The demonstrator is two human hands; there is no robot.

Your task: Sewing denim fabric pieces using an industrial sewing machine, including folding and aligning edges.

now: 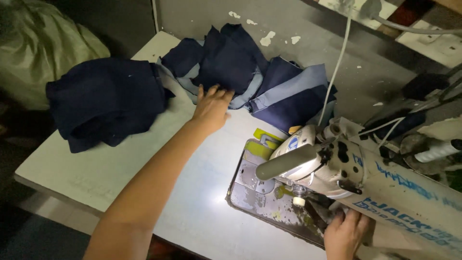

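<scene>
Fabric worries me: my left hand (pixel 211 107) lies open-fingered on the fanned dark navy and pale blue cloth pieces (pixel 250 79) at the white table's (pixel 96 168) far edge, so one tug could spill them. My right hand (pixel 344 235) sits under the cream sewing machine head (pixel 337 163); I cannot tell its grip, and the needle looks near.

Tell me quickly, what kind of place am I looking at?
Most likely a garment sewing workshop: an industrial sewing machine set into a white worktable, with dark blue cut fabric pieces piled where the left hand reaches.
</scene>
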